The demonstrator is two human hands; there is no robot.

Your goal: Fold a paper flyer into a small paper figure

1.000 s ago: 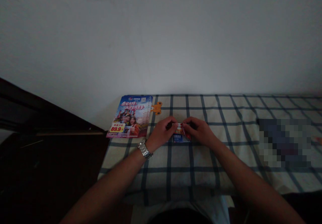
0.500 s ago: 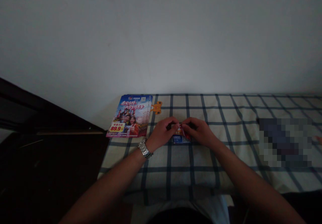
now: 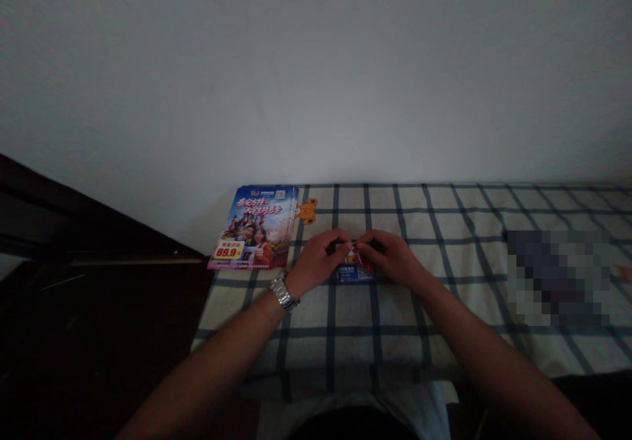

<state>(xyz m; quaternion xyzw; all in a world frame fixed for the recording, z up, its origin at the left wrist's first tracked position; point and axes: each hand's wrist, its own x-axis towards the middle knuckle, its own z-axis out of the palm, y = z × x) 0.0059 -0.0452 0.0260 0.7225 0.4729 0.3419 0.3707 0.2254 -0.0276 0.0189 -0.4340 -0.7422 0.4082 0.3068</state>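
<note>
My left hand (image 3: pixel 320 259) and my right hand (image 3: pixel 389 255) meet over a small folded coloured paper (image 3: pixel 353 266) on the checked cloth (image 3: pixel 395 308). Both hands pinch the paper's top edge with thumb and fingers curled. The paper shows red, white and blue print and rests on the cloth below my fingers. A metal watch (image 3: pixel 284 292) sits on my left wrist. How the paper is folded is hidden by my fingers.
A stack of colourful flyers (image 3: pixel 254 228) lies at the cloth's far left corner, with a small orange shape (image 3: pixel 307 211) beside it. A blurred patch (image 3: pixel 557 275) covers something at the right. A white wall rises behind; dark furniture (image 3: pixel 89 242) stands at the left.
My hands have drawn slightly closer together on the paper, and less of it shows between them. Nothing else has moved.
</note>
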